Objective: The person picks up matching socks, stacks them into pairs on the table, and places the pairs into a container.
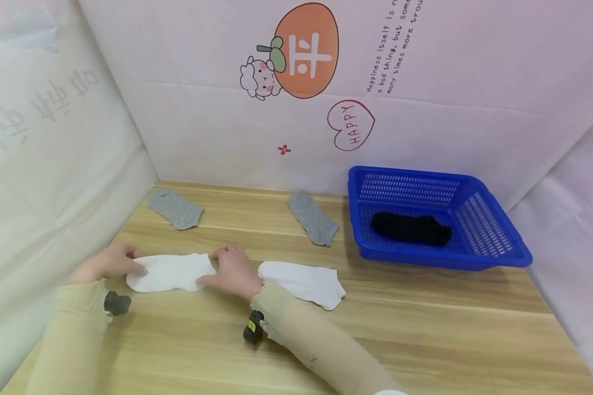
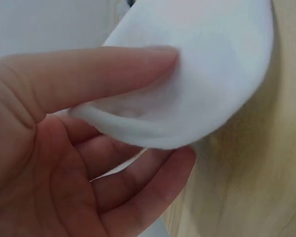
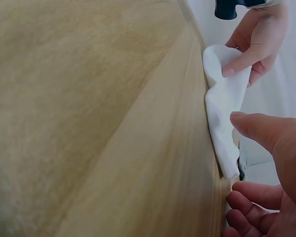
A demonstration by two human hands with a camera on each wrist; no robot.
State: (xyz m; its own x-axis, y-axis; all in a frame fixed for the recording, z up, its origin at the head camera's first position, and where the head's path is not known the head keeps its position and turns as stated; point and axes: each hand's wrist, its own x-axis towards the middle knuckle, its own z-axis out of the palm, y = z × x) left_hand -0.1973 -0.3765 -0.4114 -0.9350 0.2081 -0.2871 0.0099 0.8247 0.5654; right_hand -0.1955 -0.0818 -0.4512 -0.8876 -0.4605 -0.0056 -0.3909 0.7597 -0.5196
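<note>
A white ankle sock [image 1: 170, 272] lies flat on the table's left half, in front of the person. The left hand [image 1: 109, 262] pinches one rounded end of it, thumb on top and fingers underneath; in the left wrist view that end of the white sock [image 2: 222, 64] is lifted and bent. At the other end is the right hand [image 1: 236, 274], its thumb and fingers spread apart around the sock's edge. Seen from the right wrist, the right thumb [image 3: 261, 128] is beside the white sock [image 3: 224, 108] and the fingers do not close on it.
Another white sock [image 1: 303, 281] lies right of the right hand, partly behind its wrist. Two grey socks [image 1: 176, 209] [image 1: 312, 218] lie farther back. A blue plastic basket [image 1: 419, 263] at the back right holds black socks [image 1: 412, 229]. Printed cloth walls [image 1: 202, 126] border the wooden table [image 1: 424, 340].
</note>
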